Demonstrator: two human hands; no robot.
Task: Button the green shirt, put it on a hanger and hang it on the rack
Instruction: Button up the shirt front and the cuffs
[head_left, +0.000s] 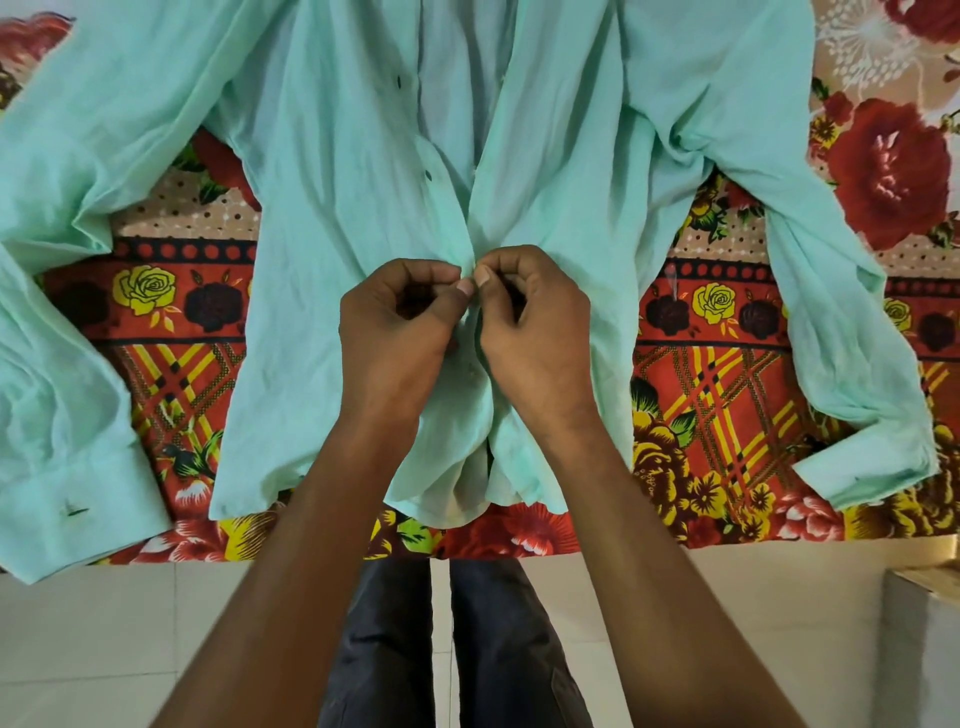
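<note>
The light green shirt (322, 218) lies flat on the bed, hem toward me and sleeves spread to both sides. Its front is open higher up, where two dark buttons (428, 175) show on the left edge. My left hand (400, 322) and my right hand (530, 317) meet at the placket in the lower middle. Each hand pinches the fabric edge between thumb and forefinger, fingertips almost touching. The button under my fingers is hidden. No hanger or rack is in view.
A floral bedsheet (727, 374) in red, yellow and black covers the bed under the shirt. Pale floor tiles (104, 623) lie below the bed's near edge. My dark trousers (447, 649) stand against the bed. A pale box corner (924, 597) sits at the lower right.
</note>
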